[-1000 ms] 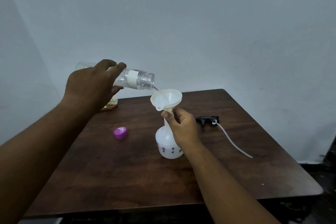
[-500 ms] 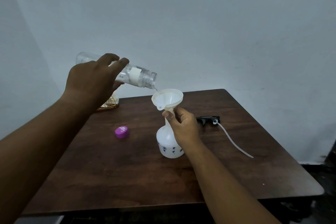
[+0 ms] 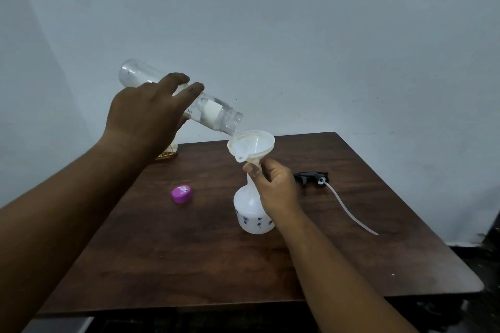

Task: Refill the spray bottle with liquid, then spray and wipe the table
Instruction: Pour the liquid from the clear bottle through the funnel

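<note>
Two hands busy: bottle (image 3: pixel 213 113) mouth over funnel (image 3: pixel 253 144) rim.

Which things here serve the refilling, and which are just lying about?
In use: clear bottle in left hand; funnel; spray bottle, neck held by right hand.
Lying about: purple cap; spray head with tube; golden object.

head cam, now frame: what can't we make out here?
- Head view: object at the table's far left corner, mostly hidden by the left hand.
- Clear bottle's label text: too small, partly covered by fingers.
- Liquid level in the spray bottle: translucent wall, right hand covers the neck.
- Table's near edge: cut off by arms.
</note>
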